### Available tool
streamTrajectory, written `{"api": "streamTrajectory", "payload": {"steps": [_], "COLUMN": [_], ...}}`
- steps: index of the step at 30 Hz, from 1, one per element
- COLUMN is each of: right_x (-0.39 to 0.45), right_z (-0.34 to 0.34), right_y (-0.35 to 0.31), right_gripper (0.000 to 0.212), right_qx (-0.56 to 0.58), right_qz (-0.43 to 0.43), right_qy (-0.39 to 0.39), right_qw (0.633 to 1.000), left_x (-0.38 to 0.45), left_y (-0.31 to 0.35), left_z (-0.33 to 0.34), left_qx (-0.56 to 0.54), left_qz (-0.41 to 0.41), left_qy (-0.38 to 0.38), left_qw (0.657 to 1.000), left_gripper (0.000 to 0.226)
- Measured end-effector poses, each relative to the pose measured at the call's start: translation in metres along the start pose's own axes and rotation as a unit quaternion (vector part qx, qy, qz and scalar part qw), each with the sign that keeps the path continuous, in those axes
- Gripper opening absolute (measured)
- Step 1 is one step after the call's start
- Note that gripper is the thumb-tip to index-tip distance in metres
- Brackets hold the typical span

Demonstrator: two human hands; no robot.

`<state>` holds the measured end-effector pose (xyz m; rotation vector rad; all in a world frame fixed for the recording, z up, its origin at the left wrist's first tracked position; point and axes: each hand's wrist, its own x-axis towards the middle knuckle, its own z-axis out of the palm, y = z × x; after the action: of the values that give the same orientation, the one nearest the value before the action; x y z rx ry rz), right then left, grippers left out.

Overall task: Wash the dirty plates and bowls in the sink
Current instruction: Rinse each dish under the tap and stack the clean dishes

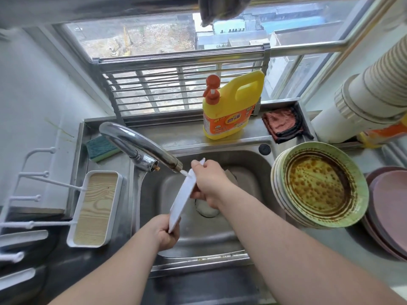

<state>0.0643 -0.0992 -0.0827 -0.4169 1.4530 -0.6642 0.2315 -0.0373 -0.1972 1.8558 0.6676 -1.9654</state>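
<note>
Fingers of both hands grip a white plate (184,195) edge-on; faucet (141,146) above sink (253,166).

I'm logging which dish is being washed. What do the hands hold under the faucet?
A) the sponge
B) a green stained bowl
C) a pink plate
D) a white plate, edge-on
D: both hands, left and right, grip the white plate under the faucet.

**White plate on edge under the tap, dirty stack waiting**

A white plate (184,200) stands nearly on edge over the steel sink (253,170), gripped at its near rim by the left hand (166,231) and at its far rim by the right hand (209,181). Right of the right hand, a tilted stack of green plates (319,186) shows brown sauce residue.
</note>
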Motion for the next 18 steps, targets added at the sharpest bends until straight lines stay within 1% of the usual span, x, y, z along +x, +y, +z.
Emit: {"api": "streamTrajectory", "payload": {"steps": [3, 5, 7, 9, 11, 15, 18], "right_x": [-0.017, -0.024, -0.026, -0.028, -0.029, -0.019, -0.006], "right_z": [-0.006, -0.016, -0.031, -0.048, -0.066, -0.096, -0.111], "right_y": [0.013, 0.025, 0.038, 0.049, 0.060, 0.083, 0.102], "right_gripper": [0.025, 0.027, 0.029, 0.032, 0.034, 0.031, 0.033], "right_qx": [-0.081, -0.135, -0.173, -0.192, -0.179, -0.091, -0.017], "right_qz": [-0.050, -0.085, -0.111, -0.116, -0.113, -0.079, -0.039], "right_qy": [-0.013, -0.020, -0.023, -0.019, -0.006, 0.041, 0.085], "right_qw": [0.995, 0.987, 0.978, 0.974, 0.977, 0.992, 0.996], "left_x": [-0.009, -0.014, -0.016, -0.018, -0.023, -0.031, -0.040], "left_y": [-0.005, -0.007, -0.007, -0.006, -0.005, -0.004, -0.007], "left_z": [0.004, 0.006, 0.008, 0.012, 0.018, 0.031, 0.044], "left_qx": [0.051, 0.081, 0.083, 0.059, 0.052, 0.047, 0.063], "left_qz": [0.024, 0.044, 0.075, 0.114, 0.151, 0.204, 0.257], "left_qy": [0.021, -0.003, -0.015, -0.013, -0.012, -0.017, -0.016], "left_qw": [0.998, 0.996, 0.994, 0.992, 0.987, 0.978, 0.964], "left_gripper": [0.013, 0.013, 0.019, 0.021, 0.025, 0.040, 0.046]}}
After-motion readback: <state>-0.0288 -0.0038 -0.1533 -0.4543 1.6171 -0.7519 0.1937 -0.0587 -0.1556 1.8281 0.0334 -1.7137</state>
